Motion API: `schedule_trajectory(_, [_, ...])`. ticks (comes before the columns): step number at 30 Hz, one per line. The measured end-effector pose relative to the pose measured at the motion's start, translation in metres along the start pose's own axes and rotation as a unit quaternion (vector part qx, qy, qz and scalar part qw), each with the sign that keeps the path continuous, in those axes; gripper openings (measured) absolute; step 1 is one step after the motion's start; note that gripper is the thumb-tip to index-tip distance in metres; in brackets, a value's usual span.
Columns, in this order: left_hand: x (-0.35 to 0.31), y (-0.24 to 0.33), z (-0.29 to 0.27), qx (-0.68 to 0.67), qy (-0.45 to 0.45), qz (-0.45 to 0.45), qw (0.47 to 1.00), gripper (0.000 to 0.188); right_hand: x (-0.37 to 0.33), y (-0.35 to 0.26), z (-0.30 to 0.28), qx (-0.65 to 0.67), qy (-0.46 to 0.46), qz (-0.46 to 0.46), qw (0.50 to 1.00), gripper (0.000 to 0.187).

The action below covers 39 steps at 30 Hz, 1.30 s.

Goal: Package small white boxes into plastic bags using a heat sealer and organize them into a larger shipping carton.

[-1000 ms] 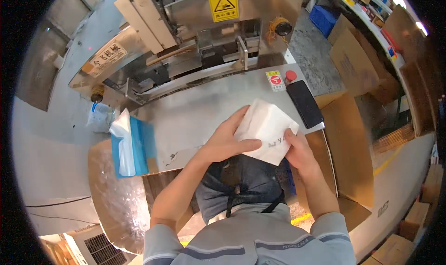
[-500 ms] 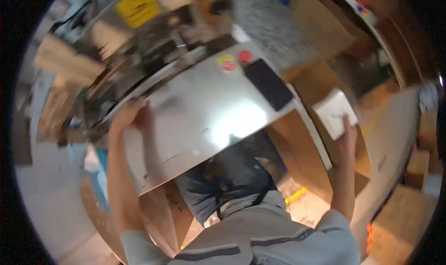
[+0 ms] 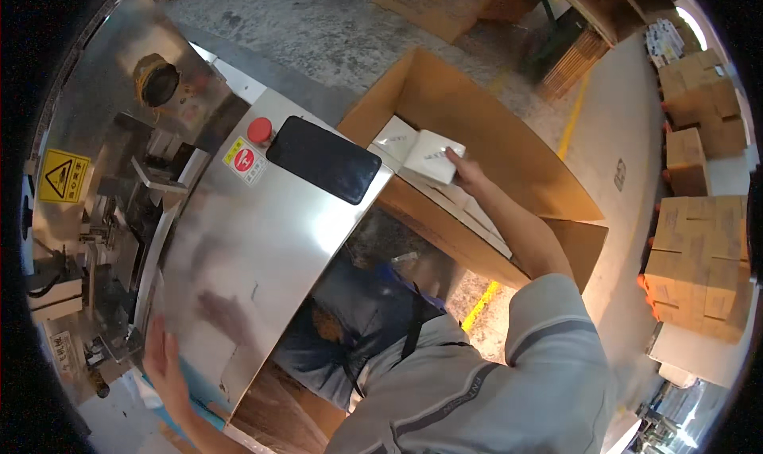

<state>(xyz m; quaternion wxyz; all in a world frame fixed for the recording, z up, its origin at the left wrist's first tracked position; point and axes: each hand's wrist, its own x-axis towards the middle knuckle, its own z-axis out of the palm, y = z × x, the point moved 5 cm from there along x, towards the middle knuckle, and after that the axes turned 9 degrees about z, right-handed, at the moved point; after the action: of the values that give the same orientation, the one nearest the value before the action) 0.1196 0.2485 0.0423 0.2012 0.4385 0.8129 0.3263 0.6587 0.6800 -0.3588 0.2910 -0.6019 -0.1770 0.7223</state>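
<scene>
My right hand [image 3: 469,173] grips the edge of a white, block-shaped packet [image 3: 431,156] with dark print. The packet is over the open cardboard box [image 3: 509,164] on the right. Similar white packets [image 3: 395,138] lie in a row along the box's near side, partly under my hand and arm. My left hand [image 3: 163,358] rests at the left edge of the steel worktop [image 3: 238,255], fingers stretched out, with nothing visible in it.
A black phone [image 3: 324,159] lies on the worktop beside a red round button [image 3: 259,130]. Machine parts [image 3: 131,239] line the worktop's left side, near a yellow warning sign [image 3: 63,176]. Stacked cartons [image 3: 699,267] stand at far right.
My view has swung right. My right hand has brought the white packet from the box's outer side to the row of packets. My left hand stays by the worktop's edge.
</scene>
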Motion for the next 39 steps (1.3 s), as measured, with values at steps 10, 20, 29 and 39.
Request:
schedule_trajectory(10, [-0.157,0.032,-0.099,0.152,0.231,-0.158,0.948,0.04,0.049,0.061,0.115,-0.11,-0.064,0.057,0.99,0.066])
schedule_trajectory(20, [-0.279,-0.147,-0.193,0.079,0.368,-0.28,0.883,0.052,0.066,0.074,0.086,-0.203,-0.224,0.157,0.94,0.054])
schedule_trajectory(29, [-0.249,-0.176,-0.164,0.129,0.331,-0.289,0.889,0.057,0.049,0.073,0.091,-0.161,-0.12,0.002,0.98,0.04])
schedule_trajectory(39, [-0.251,-0.182,-0.158,0.216,0.284,-0.337,0.871,0.066,0.037,-0.048,0.065,-0.679,-0.131,-0.05,0.721,0.076])
